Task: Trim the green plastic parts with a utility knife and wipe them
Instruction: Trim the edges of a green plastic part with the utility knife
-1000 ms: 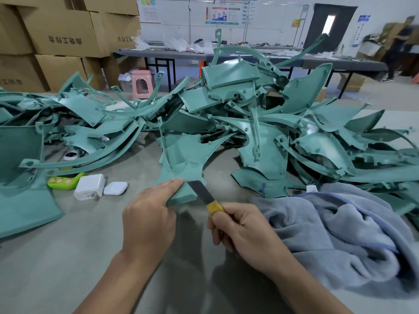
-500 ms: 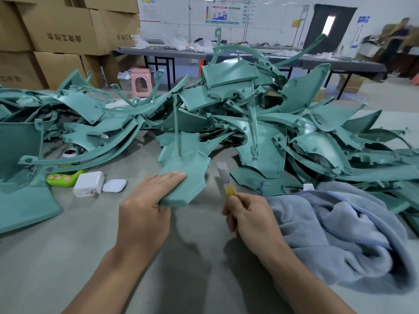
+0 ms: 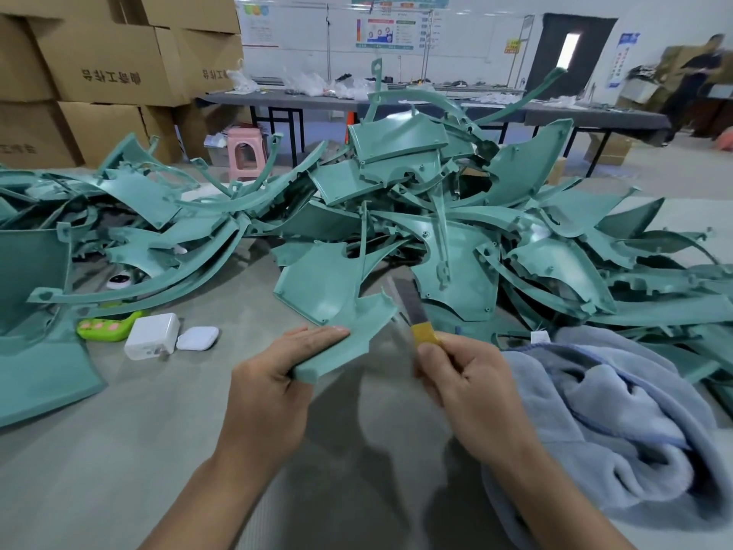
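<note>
Left of me, cardboard boxes point(image 3: 99, 73) stack high; a pink stool point(image 3: 246, 156) stands by a long grey table point(image 3: 277, 99) along the white wall point(image 3: 309, 41), beside what looks like a dark door point(image 3: 571, 53).

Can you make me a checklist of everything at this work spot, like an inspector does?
Surface: grey worktop.
Job's things: green part held up; utility knife, blade out beside it; pile of green parts behind; towel at right.
Clutter: white charger, white case, green gadget.
Hands: left hand holds the part; right hand grips the knife.
Cables: nothing seen.
Surroundings: cardboard boxes, pink stool, long table, person far right.
</note>
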A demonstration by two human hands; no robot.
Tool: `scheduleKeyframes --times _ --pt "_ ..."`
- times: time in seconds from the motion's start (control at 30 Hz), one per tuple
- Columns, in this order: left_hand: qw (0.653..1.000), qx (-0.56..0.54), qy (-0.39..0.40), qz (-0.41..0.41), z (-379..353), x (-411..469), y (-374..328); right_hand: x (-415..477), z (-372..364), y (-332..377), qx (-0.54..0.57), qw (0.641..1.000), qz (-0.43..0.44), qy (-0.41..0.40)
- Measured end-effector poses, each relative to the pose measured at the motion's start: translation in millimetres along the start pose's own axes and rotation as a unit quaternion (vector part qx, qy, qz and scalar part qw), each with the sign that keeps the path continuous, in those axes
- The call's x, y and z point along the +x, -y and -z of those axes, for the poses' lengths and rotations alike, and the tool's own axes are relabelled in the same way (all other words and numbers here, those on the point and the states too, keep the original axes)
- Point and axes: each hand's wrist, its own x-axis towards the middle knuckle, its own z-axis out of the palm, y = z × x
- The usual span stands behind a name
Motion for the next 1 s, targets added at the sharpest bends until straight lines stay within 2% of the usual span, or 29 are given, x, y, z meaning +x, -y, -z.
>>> scheduleKeyframes --times 0.07,0.1,0.2,0.27,0.3,0.37,0.43,0.47,0.5,0.57,0.6,0.7,0.8,0.9,0.97,1.0 --pt "1.0 0.0 0.011 -0.002 -1.1 -0.3 2.2 -4.9 -5.3 5.1 -0.025 0.997 0.03 0.062" --pt "1.0 -0.001 0.014 -0.003 -1.3 -0.7 3.4 -5.0 -7.5 4.2 -0.062 0.995 0.034 0.064" --pt "1.0 -0.012 0.008 -0.018 -0.6 -1.2 6.2 2.4 -5.0 -0.4 -0.145 0.987 -0.029 -0.058" --pt "1.0 -0.023 0.004 -0.016 1.3 -0.3 5.4 4.2 0.1 -0.8 -0.101 0.989 -0.044 -0.103" --pt "1.0 -0.022 0.007 -0.016 1.3 -0.3 3.9 2.3 2.2 -0.5 -0.057 0.994 -0.026 -0.094" --pt "1.0 -0.015 0.013 -0.008 -1.2 0.2 1.5 -3.3 0.8 5.5 -0.004 1.0 0.026 -0.014" --pt "1.0 -0.016 0.017 0.0 -2.1 0.1 -1.7 -7.8 -6.0 6.8 -0.052 0.996 0.052 0.056" --pt "1.0 -0.021 0.017 -0.004 -1.3 0.3 -3.3 -5.9 -7.7 4.5 -0.081 0.995 0.048 0.043" --pt "0.999 -0.029 0.014 -0.007 -0.3 0.4 -4.9 -2.2 -7.3 2.2 -0.092 0.995 0.027 -0.005" --pt "0.998 -0.06 -0.001 0.019 1.6 -0.9 -10.0 4.0 -1.6 1.6 -0.034 0.993 -0.031 -0.109" --pt "0.994 -0.087 -0.019 0.059 1.8 -0.8 -11.9 5.0 2.9 0.7 0.013 0.989 -0.045 -0.14" --pt "0.95 -0.243 -0.052 0.191 0.3 5.0 -13.9 2.7 8.2 1.5 0.086 0.984 -0.056 -0.149" --pt "0.869 -0.408 -0.096 0.261 6.7 14.5 -12.8 1.6 0.9 5.1 0.088 0.985 -0.044 -0.144" --pt "0.79 -0.501 -0.141 0.324 14.5 24.6 -15.7 3.3 -2.2 5.9 0.042 0.987 -0.042 -0.147" --pt "0.752 -0.544 -0.156 0.337 19.2 26.2 -14.8 3.8 -2.9 7.9 0.098 0.983 -0.089 -0.129" --pt "0.742 -0.554 -0.162 0.341 21.5 25.9 -14.2 3.4 -3.5 9.7 0.166 0.973 -0.112 -0.112"
